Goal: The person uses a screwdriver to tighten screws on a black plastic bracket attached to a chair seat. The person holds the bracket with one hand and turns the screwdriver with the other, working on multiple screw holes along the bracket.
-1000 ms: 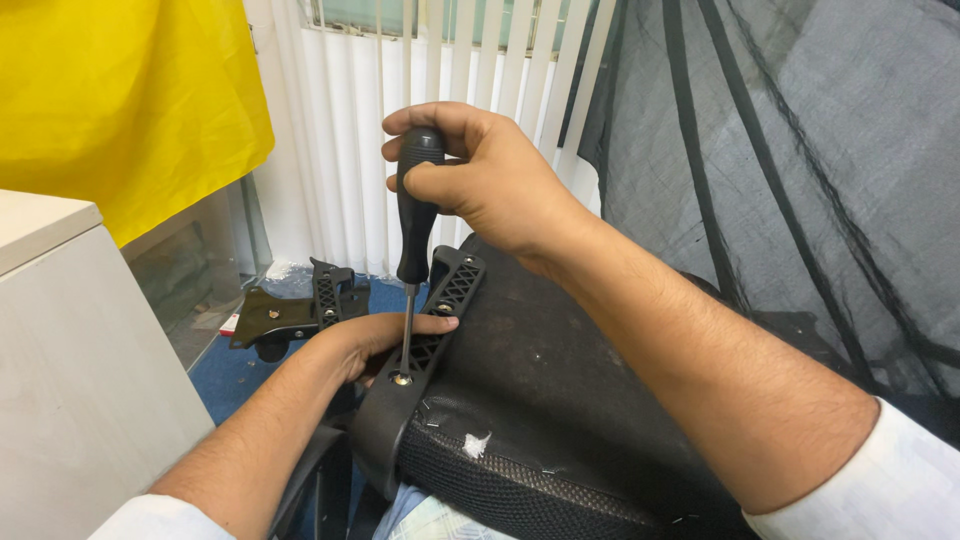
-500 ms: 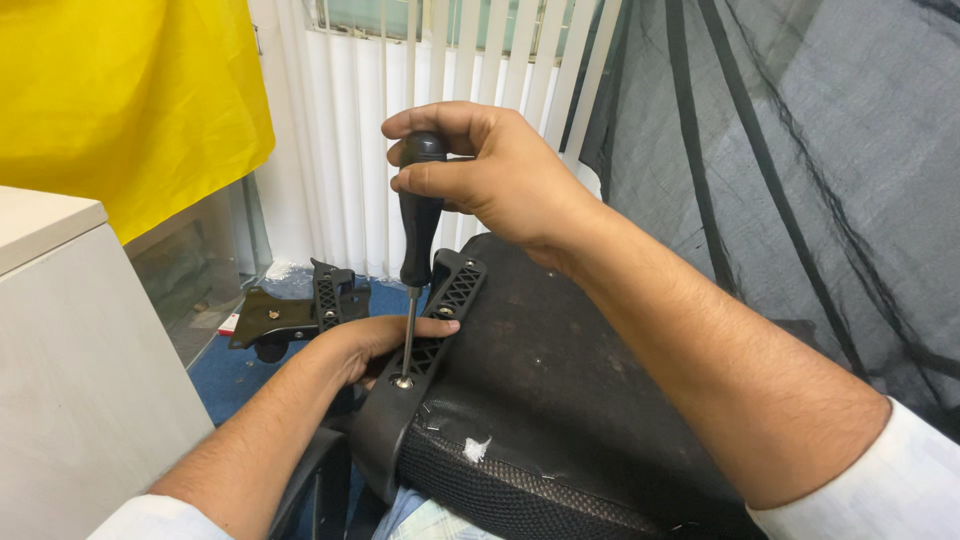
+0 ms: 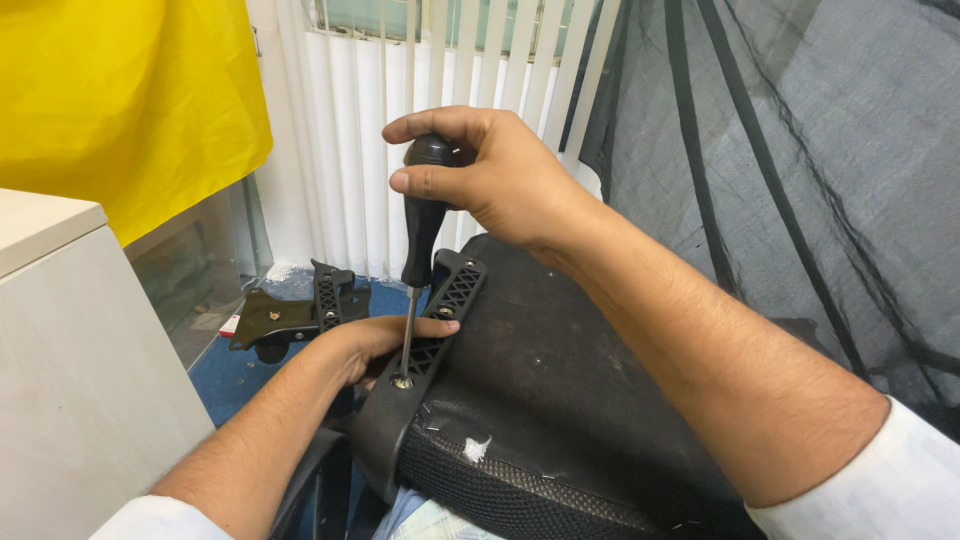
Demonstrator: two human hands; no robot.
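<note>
The right hand (image 3: pixel 500 180) grips the screwdriver (image 3: pixel 420 250) upright over the bracket (image 3: pixel 425 335); the left hand (image 3: pixel 375 340) steadies that bracket, fingers closed; keep the shaft vertical on the screw (image 3: pixel 401 381).

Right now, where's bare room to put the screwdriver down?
Free: the black seat underside, between the bracket and right hand's forearm; also the white cabinet top at left. Crowded: the bracket, with left hand and screwdriver.

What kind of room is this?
Probably an office. White window blinds hang at the back, a white cabinet stands on blue carpet, and an upturned chair seat is being worked on with a screwdriver.
</note>
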